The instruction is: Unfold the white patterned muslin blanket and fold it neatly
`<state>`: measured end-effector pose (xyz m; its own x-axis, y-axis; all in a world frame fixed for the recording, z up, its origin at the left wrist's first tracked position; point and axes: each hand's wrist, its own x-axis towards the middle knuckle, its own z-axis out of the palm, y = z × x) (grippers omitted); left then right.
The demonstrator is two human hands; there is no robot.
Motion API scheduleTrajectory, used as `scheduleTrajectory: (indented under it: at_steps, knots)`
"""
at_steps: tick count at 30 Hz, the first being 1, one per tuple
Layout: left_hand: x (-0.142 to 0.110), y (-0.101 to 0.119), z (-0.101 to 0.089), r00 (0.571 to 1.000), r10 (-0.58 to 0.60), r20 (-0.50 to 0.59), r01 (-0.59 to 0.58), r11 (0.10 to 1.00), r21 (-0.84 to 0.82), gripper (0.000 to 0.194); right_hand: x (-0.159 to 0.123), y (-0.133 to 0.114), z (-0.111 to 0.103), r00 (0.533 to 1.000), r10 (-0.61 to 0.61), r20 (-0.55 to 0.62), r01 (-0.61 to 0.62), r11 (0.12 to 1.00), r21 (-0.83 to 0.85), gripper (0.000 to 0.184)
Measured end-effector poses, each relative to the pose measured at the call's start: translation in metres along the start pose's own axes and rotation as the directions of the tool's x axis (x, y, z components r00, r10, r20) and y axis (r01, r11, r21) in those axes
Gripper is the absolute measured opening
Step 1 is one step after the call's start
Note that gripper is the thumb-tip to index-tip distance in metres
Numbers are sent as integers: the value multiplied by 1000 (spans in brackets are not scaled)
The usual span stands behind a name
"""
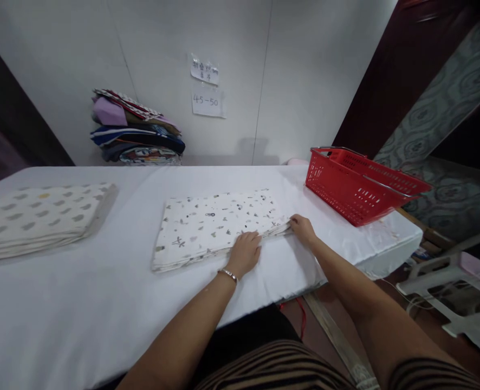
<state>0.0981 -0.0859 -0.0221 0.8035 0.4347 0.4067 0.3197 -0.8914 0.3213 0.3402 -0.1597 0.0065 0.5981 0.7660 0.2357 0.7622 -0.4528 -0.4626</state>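
A folded white cloth (219, 219) with small grey and tan printed motifs lies in several layers on the white-covered table. My left hand (246, 252), with a silver bracelet at the wrist, rests on its front edge, fingers laid over the fabric. At the cloth's right front corner, my right hand (303, 230) pinches the layers between thumb and fingers, the corner slightly raised. Farther left lies another folded stack of cream cloth (49, 211) with grey cloud-like shapes and one yellow spot; neither hand touches it.
A red plastic basket (362, 187) with metal handles stands at the table's right end. Several folded fabrics (138, 130) are piled against the back wall. Two paper signs (208, 100) hang there. A white plastic stool (451, 292) stands right of the table (102, 314).
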Motion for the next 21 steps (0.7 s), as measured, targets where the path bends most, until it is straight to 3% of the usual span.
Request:
scheduleTrajectory:
  at_steps: [6, 16, 21]
  knots:
    - [1, 1, -1, 1000, -9, 3, 9, 1000, -2, 23, -14, 14, -2, 996, 31, 83, -23, 996, -88, 14]
    - [1, 3, -2, 1000, -9, 18, 9, 1000, -4, 29, -8, 9, 1, 980, 145, 133, -115, 971, -210, 17]
    - [1, 6, -5, 992, -117, -43, 121, 989, 81, 37, -5, 8, 1, 970, 180, 165, -145, 968, -204, 13]
